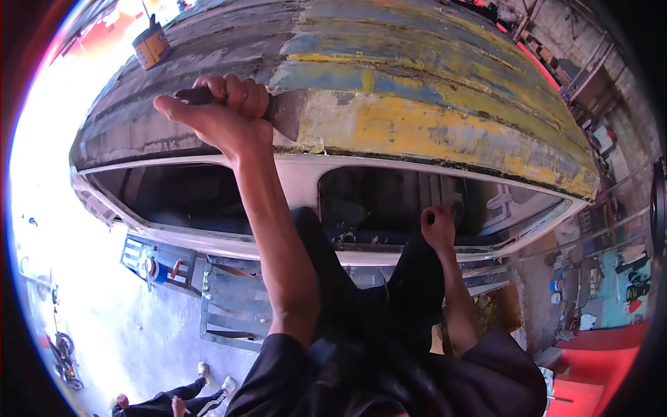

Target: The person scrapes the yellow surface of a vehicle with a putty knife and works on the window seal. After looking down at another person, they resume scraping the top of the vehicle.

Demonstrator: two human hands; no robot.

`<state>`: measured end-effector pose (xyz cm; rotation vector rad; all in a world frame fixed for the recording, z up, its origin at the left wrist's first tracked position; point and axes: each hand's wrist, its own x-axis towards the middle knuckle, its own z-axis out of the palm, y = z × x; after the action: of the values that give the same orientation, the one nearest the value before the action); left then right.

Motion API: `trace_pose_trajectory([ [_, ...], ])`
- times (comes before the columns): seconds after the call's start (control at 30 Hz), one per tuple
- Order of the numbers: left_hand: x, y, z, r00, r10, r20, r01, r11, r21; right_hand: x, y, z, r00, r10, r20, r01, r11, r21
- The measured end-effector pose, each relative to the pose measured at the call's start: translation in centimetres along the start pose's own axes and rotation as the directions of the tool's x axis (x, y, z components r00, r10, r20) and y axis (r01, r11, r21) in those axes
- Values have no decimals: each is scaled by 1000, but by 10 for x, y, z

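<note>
My left hand (229,104) is closed around the dark handle of a putty knife (286,115). Its broad blade points right and lies against the edge of a ribbed vehicle roof (445,132). That roof is patchy grey on the left, with worn yellow and blue on the right. Lower down, my right hand (439,228) is curled shut near my knee, in front of a dark window opening (375,201). A dark round spot shows within its fingers; what they hold, if anything, I cannot make out.
A yellow and dark can (151,47) stands on the roof at upper left. Below are slatted benches (236,299), one bearing a blue and white tub (156,271). Another person's legs (201,399) show at lower left, near a bicycle (64,351). Red panels (597,368) fill the lower right.
</note>
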<state>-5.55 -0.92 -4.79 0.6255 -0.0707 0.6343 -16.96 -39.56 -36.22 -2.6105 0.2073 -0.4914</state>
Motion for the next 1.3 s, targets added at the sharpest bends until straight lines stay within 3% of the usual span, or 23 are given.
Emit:
trace_pose_trajectory([
  [0.17, 15, 17, -20, 991, 119, 63, -113, 989, -92, 7, 9, 0, 995, -72, -74, 71, 997, -24],
  [0.27, -1, -4, 5, 994, 6, 106, -7, 1000, 14, -1, 9, 4, 999, -38, -32, 37, 999, -25],
  [0.33, 0, 10, 4, 997, 78, 25, -78, 997, -29, 4, 3, -4, 996, -79, -42, 77, 996, -44],
  [0.4, 9, 32, -13, 988, 154, 25, -150, 981, -122, 8, 5, -6, 999, -22, -39, 23, 1000, 19],
  [0.43, 7, 33, -15, 988, 154, -7, -154, 984, -84, 5, 7, -4, 1000, 11, -28, -10, 999, 53],
  [0.53, -3, -8, 8, 999, -11, 35, 12, 1000, -27, 4, 8, 5, 1000, -4, -26, 5, 999, 37],
  [0.7, 16, 28, -26, 978, 149, 147, -123, 977, -173, 11, 10, 6, 993, -84, -82, 82, 996, -28],
  [0.73, 14, 17, -17, 987, 100, 127, -83, 988, -129, 8, 13, 6, 990, -100, -96, 97, 994, -41],
  [0.8, 4, -11, 5, 996, -16, 83, 20, 998, -51, 12, 12, 11, 998, 35, 47, -35, 999, 1],
  [0.83, 5, -5, 7, 998, -18, 57, 15, 999, 48, 9, 14, 17, 1000, 4, 20, -3, 999, -42],
  [0.9, 20, 4, -20, 1000, 11, 27, -9, 999, -47, 10, 9, 14, 998, -11, -57, 6, 996, -87],
  [0.93, 12, 15, -11, 991, 135, 21, -134, 990, -35, 6, 3, 9, 996, 7, -93, -14, 997, -73],
  [0.97, 8, 24, -1, 978, 186, -99, -185, 983, 16, 6, 2, 5, 995, 36, -93, -39, 998, -40],
  [1.0, 2, 26, 2, 986, 169, -13, -168, 985, 33, 8, 0, 2, 995, 56, -86, -56, 998, 0],
  [1.07, -2, -3, 14, 998, 59, 3, -59, 993, 100, 2, -2, 2, 996, 62, -62, -60, 998, 32],
  [1.27, -2, 34, 0, 955, 210, -212, -206, 978, 40, 2, -6, -5, 995, 49, -92, -48, 999, 12],
  [1.3, 4, 31, -13, 989, 140, -56, -141, 990, -13, 2, -7, -9, 995, 55, -80, -52, 998, 41],
])
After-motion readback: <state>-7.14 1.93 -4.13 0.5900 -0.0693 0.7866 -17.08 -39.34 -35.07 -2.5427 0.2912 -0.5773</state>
